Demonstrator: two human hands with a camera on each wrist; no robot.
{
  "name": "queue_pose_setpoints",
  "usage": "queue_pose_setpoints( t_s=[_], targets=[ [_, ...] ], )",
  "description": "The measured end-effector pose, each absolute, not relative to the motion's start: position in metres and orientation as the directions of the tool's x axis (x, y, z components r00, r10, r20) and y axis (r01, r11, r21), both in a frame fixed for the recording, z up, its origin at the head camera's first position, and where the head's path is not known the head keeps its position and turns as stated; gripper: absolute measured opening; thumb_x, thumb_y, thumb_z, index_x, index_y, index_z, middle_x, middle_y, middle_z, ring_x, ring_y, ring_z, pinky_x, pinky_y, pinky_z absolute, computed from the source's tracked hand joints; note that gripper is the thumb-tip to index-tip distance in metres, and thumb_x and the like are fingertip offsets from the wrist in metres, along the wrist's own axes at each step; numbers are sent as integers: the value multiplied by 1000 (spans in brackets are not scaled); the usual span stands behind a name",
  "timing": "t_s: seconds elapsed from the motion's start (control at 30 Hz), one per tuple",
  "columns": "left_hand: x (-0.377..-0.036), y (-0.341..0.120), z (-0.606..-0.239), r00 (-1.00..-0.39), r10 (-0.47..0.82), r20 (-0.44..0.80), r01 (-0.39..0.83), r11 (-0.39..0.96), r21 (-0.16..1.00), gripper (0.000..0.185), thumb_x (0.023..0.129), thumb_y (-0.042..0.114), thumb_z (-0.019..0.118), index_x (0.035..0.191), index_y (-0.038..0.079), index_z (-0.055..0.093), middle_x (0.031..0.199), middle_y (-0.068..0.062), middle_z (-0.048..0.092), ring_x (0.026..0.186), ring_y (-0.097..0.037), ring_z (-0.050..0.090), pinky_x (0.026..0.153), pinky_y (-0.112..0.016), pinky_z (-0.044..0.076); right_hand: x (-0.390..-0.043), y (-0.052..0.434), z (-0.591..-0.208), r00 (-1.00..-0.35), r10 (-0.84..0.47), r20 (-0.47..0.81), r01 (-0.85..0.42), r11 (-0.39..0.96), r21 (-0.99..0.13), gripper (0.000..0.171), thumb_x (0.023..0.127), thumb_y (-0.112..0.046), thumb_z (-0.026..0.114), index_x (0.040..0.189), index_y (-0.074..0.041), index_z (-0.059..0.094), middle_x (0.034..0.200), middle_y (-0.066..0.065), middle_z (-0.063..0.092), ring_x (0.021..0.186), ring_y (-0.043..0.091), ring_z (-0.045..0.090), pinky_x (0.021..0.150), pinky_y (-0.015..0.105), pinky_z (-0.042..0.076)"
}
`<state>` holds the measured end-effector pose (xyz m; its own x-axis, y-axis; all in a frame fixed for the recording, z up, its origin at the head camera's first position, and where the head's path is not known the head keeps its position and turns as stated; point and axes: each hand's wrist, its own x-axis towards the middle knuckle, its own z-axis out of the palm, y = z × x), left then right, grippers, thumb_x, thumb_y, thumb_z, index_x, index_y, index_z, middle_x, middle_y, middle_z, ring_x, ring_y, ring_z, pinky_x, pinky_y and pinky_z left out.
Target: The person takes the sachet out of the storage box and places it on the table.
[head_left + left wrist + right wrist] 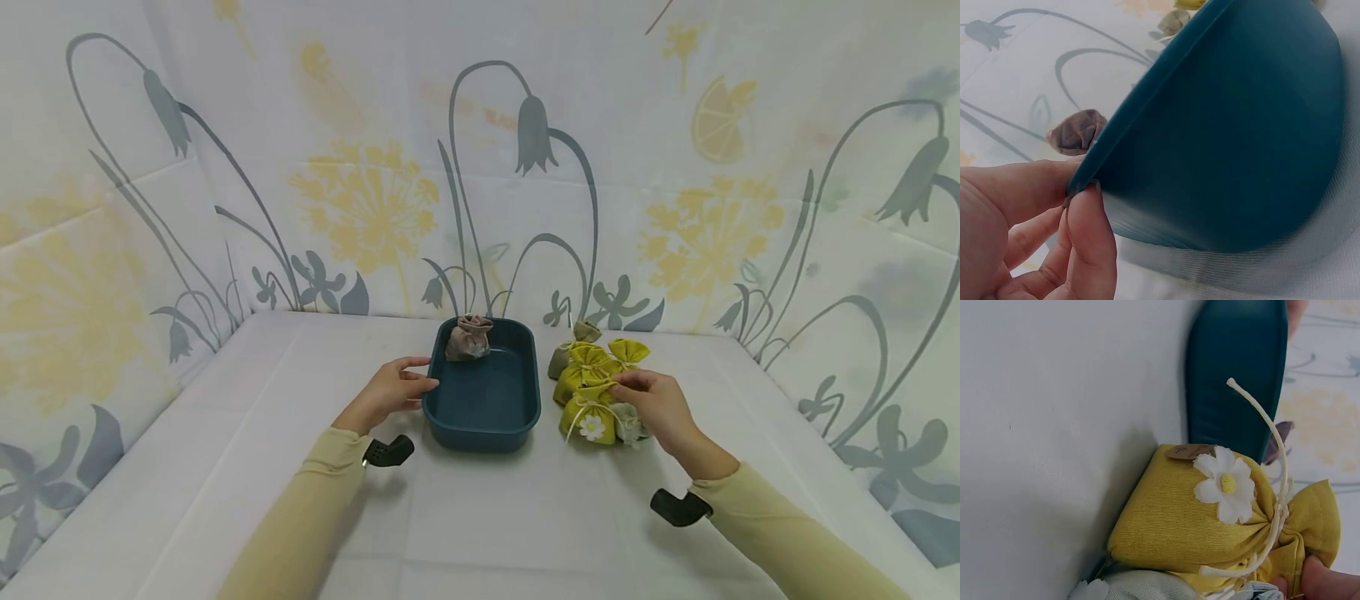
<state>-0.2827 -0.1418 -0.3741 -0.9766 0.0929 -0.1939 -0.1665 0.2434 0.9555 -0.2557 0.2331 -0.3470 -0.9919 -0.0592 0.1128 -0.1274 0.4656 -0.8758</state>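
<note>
My left hand (390,390) pinches the left rim of a dark teal basin (483,437), thumb on one side and fingers on the other in the left wrist view. Inside the basin's far left corner sits a brownish-pink drawstring pouch (468,340). To the right, my right hand (660,404) pinches the gathered neck of a yellow drawstring pouch (1191,512) at the front of a cluster. This pouch carries a white cloth flower (1227,483) and a cream cord. A pale grey-green pouch (1144,586) lies against it, partly hidden by the hand in the head view.
Behind the held pouch are more yellow pouches (581,371) and an olive-grey pouch (560,360). The table (480,533) has a white cloth. A flower-printed curtain (480,167) rises behind and at both sides.
</note>
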Motion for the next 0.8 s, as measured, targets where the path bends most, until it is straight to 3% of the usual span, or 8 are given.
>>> queue_pose_setpoints(
  t_s=[0.2,0.57,0.8],
  targets=[
    [-284,-142,-376,-976,97,-195,-167,241,956,53,89,12,65,137,8,44,123,-21,52,90,-23,61,73,-31,52,-261,233,-349,-991,-54,122,-132,517,-846,26,92,-10,58,107,11,61,91,8,63,88,23,57,72,30,48],
    [-287,-143,-378,-976,91,-197,-171,237,956,54,88,12,65,137,8,44,122,-21,53,91,-24,62,73,-31,53,-260,235,-342,-992,-81,92,-121,534,-837,35,93,-17,58,118,8,59,108,16,61,88,12,56,78,32,49],
    [-287,-143,-379,-976,89,-198,-173,235,957,54,88,12,65,137,8,44,122,-20,53,89,-23,62,72,-30,53,-254,234,-330,-992,-89,92,-126,530,-838,40,93,-19,59,122,8,56,115,20,59,94,21,58,89,45,43]
  ],
)
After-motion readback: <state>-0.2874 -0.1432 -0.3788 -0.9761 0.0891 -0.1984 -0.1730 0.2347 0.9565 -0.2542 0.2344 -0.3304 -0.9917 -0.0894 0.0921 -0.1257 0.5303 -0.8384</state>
